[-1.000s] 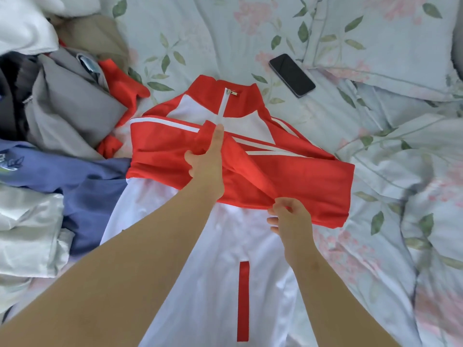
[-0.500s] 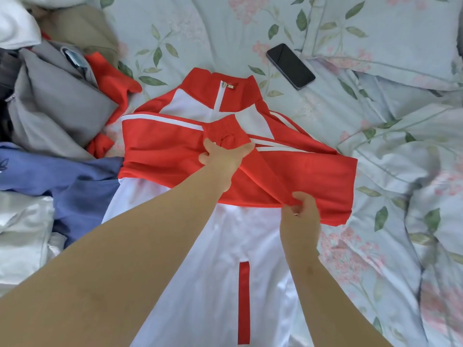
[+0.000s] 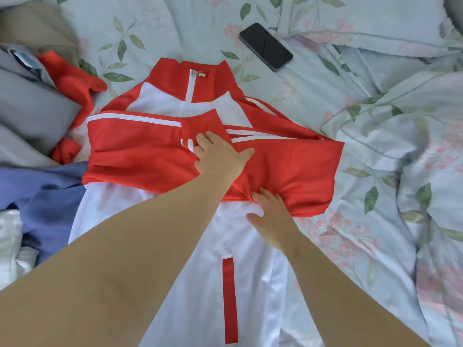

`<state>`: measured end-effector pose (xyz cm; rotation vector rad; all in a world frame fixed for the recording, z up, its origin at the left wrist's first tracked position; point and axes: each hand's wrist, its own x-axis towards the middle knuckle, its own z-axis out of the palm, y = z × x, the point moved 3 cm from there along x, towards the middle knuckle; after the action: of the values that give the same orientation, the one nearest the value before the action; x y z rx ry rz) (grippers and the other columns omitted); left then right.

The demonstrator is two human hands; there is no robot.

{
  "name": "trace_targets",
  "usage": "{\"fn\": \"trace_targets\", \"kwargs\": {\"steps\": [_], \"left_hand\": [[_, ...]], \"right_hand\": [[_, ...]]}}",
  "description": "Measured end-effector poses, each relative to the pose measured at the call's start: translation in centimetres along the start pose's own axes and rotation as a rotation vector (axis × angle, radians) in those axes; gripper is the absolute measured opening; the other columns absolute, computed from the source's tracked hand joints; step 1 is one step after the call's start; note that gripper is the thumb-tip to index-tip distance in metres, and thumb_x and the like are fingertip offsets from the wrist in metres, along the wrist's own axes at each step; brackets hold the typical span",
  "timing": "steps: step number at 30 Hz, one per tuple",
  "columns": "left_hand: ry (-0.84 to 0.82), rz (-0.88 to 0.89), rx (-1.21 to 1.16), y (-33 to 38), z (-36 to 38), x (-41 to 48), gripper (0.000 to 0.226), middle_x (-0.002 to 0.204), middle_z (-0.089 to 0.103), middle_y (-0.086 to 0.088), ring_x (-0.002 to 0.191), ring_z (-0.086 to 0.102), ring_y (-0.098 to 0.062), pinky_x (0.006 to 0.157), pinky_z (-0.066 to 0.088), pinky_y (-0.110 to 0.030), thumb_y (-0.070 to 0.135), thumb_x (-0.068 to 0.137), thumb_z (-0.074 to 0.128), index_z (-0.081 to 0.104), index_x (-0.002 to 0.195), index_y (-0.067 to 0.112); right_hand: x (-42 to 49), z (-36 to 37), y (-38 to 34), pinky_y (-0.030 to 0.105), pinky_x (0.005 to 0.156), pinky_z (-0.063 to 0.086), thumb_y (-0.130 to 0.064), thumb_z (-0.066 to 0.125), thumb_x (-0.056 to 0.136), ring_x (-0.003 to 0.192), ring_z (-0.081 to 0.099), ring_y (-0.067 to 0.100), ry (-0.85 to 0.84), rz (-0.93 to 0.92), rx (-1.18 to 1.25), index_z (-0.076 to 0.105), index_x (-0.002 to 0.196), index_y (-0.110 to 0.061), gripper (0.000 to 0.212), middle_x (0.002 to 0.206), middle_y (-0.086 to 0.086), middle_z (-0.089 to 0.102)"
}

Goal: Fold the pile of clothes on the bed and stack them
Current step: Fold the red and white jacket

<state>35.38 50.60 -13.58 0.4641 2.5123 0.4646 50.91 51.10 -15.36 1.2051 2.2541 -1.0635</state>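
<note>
Jacket (image 3: 130,151) glossy red-white; left hand (image 3: 220,156), right hand (image 3: 271,216) on folded sleeves (image 3: 295,169).

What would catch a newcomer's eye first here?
A red-and-white jacket lies mid-bed, red sleeves folded across its chest. The left hand presses flat on the sleeves; the right hand touches their lower edge. A dark phone lies beyond the collar, unfolded clothes heaped at left.
</note>
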Motion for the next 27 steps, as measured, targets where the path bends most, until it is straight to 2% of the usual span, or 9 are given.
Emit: {"fn": "trace_targets", "kwargs": {"steps": [4, 8, 10, 13, 16, 19, 21, 23, 27], "left_hand": [[0.094, -0.058, -0.003, -0.6, 0.9, 0.5, 0.088, 0.151, 0.017, -0.012, 0.137, 0.024, -0.031, 0.106, 0.032, -0.040, 0.032, 0.083, 0.068, 0.014, 0.146, 0.001], [0.236, -0.074, -0.346, -2.3, -0.5, 0.4, 0.047, 0.133, 0.045, -0.010, 0.120, 0.045, -0.028, 0.094, 0.037, -0.029, -0.002, 0.084, 0.048, 0.043, 0.130, 0.005], [0.221, -0.233, -0.627, -3.5, -1.7, 0.9, 0.040, 0.122, 0.054, -0.006, 0.104, 0.052, -0.022, 0.078, 0.040, -0.022, -0.002, 0.087, 0.046, 0.050, 0.126, 0.007], [-0.035, -0.301, -0.921, -4.4, -4.4, 1.2, 0.038, 0.123, 0.057, -0.019, 0.085, 0.045, -0.017, 0.048, 0.038, -0.006, -0.005, 0.093, 0.046, 0.051, 0.131, 0.000], [-0.041, -0.344, -1.156, -5.7, -8.2, 1.0, 0.019, 0.082, 0.057, -0.003, 0.080, 0.053, -0.020, 0.062, 0.044, -0.011, 0.001, 0.090, 0.057, 0.064, 0.097, 0.017], [-0.070, -0.345, -1.679, -7.7, -11.6, 0.8, 0.023, 0.113, 0.066, -0.002, 0.094, 0.063, -0.021, 0.076, 0.052, -0.022, 0.005, 0.087, 0.057, 0.065, 0.107, 0.012], [-0.061, -0.450, -1.958, -9.9, -13.7, 1.7, 0.024, 0.109, 0.070, -0.003, 0.092, 0.070, -0.017, 0.077, 0.057, -0.030, 0.010, 0.089, 0.057, 0.066, 0.112, 0.011], [0.008, -0.465, -1.821, -12.4, -15.3, 2.3, 0.014, 0.088, 0.074, -0.003, 0.071, 0.071, -0.013, 0.060, 0.058, -0.028, 0.017, 0.091, 0.060, 0.068, 0.101, 0.012], [0.176, -0.505, -1.649, -18.1, -16.6, 3.4, 0.031, 0.109, 0.069, -0.002, 0.081, 0.068, -0.016, 0.052, 0.058, -0.033, 0.026, 0.092, 0.060, 0.058, 0.123, 0.020]], "right_hand": [[-0.1, -0.4, 0.5, 0.030, 0.115, 0.010, -0.025, 0.051, 0.094, 0.147, 0.004, 0.023, -0.053, -0.052, 0.070, 0.029, 0.147, -0.028, 0.057, 0.158, -0.006, 0.014], [-0.2, 0.1, 0.8, 0.031, 0.116, 0.011, -0.027, 0.054, 0.093, 0.147, 0.003, 0.022, -0.036, -0.082, 0.066, 0.026, 0.148, -0.029, 0.062, 0.158, -0.008, 0.014], [-0.6, 0.2, 1.2, 0.032, 0.116, 0.016, -0.020, 0.054, 0.092, 0.145, 0.015, 0.021, 0.082, -0.112, 0.152, 0.033, 0.146, -0.025, 0.057, 0.154, -0.006, 0.027], [-2.3, -0.3, 1.5, 0.036, 0.106, 0.034, -0.006, 0.054, 0.088, 0.125, 0.047, 0.025, 0.458, -0.111, 0.249, 0.056, 0.128, -0.014, 0.041, 0.128, 0.004, 0.057], [-3.4, -1.0, 0.4, 0.045, 0.092, 0.041, -0.010, 0.050, 0.078, 0.107, 0.056, 0.032, 0.715, -0.119, 0.162, 0.066, 0.112, -0.012, 0.037, 0.111, 0.006, 0.065], [-3.2, -2.2, -1.7, 0.048, 0.090, 0.040, -0.013, 0.049, 0.074, 0.110, 0.054, 0.034, 0.791, -0.118, 0.131, 0.066, 0.109, -0.013, 0.039, 0.117, 0.007, 0.063], [-2.8, -2.8, -3.3, 0.051, 0.093, 0.038, -0.014, 0.050, 0.075, 0.115, 0.050, 0.036, 0.842, -0.109, 0.106, 0.066, 0.111, -0.014, 0.039, 0.124, 0.009, 0.059], [-2.3, -3.2, -4.9, 0.053, 0.097, 0.034, -0.016, 0.050, 0.077, 0.121, 0.046, 0.037, 0.872, -0.100, 0.084, 0.064, 0.116, -0.015, 0.041, 0.132, 0.011, 0.054], [-0.5, -2.8, -7.0, 0.051, 0.107, 0.024, -0.028, 0.049, 0.089, 0.137, 0.030, 0.035, 0.700, -0.020, -0.083, 0.046, 0.139, -0.022, 0.050, 0.152, 0.010, 0.033]]}}
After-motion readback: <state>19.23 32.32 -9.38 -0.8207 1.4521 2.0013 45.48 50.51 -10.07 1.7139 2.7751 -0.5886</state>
